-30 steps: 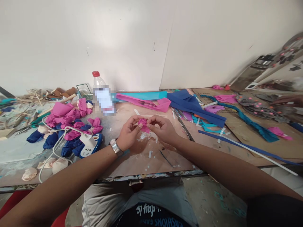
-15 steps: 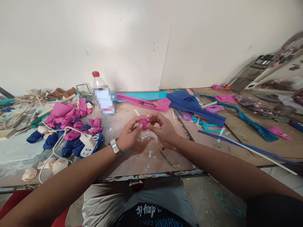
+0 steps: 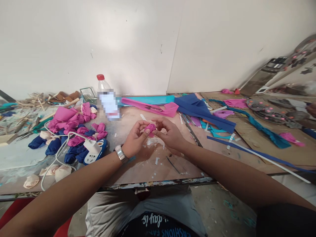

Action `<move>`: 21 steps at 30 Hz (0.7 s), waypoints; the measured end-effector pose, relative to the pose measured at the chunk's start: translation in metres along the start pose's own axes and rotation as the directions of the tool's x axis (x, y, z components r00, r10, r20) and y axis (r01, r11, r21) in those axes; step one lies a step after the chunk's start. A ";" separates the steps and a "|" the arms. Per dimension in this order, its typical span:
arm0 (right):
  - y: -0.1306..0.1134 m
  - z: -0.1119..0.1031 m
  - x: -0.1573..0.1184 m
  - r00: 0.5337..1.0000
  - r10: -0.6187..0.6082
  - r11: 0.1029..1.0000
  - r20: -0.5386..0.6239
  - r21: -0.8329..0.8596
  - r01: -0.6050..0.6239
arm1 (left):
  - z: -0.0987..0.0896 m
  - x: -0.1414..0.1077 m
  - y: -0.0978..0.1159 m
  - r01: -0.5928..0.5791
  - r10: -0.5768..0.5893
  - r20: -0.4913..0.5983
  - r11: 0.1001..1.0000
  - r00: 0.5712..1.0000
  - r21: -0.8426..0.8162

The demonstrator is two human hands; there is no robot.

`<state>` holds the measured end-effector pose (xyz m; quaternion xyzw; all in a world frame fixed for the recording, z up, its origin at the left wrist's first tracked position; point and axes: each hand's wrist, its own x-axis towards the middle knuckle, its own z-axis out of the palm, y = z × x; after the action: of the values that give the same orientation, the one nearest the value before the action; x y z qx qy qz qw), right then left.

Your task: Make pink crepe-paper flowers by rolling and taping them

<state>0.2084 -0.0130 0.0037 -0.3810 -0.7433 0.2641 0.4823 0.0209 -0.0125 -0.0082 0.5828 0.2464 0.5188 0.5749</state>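
A small pink rolled flower (image 3: 151, 127) is held up above the middle of the table, its spiral face turned upward. My left hand (image 3: 134, 138), with a metal watch (image 3: 120, 153) at the wrist, pinches its left side between thumb and fingers. From the right, my right hand (image 3: 170, 133) touches the flower with its thumb, fingers curved over behind it. Beneath the hands lies a clear, crumpled scrap (image 3: 155, 142). The flower's underside is partly hidden by the thumbs.
Pink and navy flowers (image 3: 65, 120) pile at the left beside a power strip (image 3: 92, 157) with a white cable. A red-capped bottle (image 3: 100, 77) and blurred phone stand behind. Navy cloth (image 3: 195, 107), pink cloth (image 3: 168, 110) and a long white stick (image 3: 271, 161) lie to the right.
The flower has turned slightly and shows more of its spiral. My right fingertips have lifted a little off its top edge. The things on the table have stayed put.
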 end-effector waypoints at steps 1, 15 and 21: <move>-0.002 -0.001 0.001 0.999 -0.029 0.999 0.026 -0.025 0.030 | 0.000 0.000 -0.001 -0.001 0.001 0.005 1.000 1.000 -0.003; -0.008 -0.005 0.003 0.994 -0.100 0.993 0.049 -0.061 0.103 | -0.003 -0.002 -0.006 0.035 -0.045 0.069 0.989 0.997 0.143; -0.009 -0.004 0.003 0.995 -0.085 0.995 0.054 -0.042 0.088 | -0.006 -0.003 -0.006 0.072 -0.095 0.064 0.952 0.993 0.297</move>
<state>0.2086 -0.0155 0.0137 -0.3522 -0.7771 0.2361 0.4651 0.0168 -0.0111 -0.0161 0.6706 0.3230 0.4284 0.5123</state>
